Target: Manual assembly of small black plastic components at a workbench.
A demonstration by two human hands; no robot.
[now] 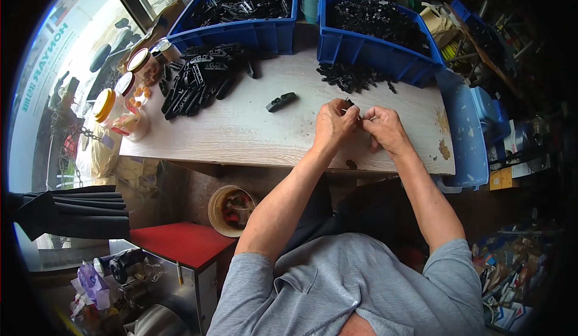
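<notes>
Over the right part of the pale wooden table (241, 131), my two hands work close together. My left hand (333, 124) pinches a small black plastic part (349, 102), mostly hidden by the fingers. Beside it, my right hand (387, 130) has thumb and fingertips closed near the same part; what it grips is too small to make out. One long black plastic piece (282, 102) lies alone to the left of my hands. A heap of small black parts (352, 77) lies just beyond them. Many similar long black pieces (201, 80) are piled at the left.
Two blue bins, the left bin (259, 37) and the right bin (376, 54), stand along the table's back, filled with black parts. Lidded jars (123, 118) line the left edge. A bucket (215, 212) and a red-topped cabinet (180, 241) stand below the near edge.
</notes>
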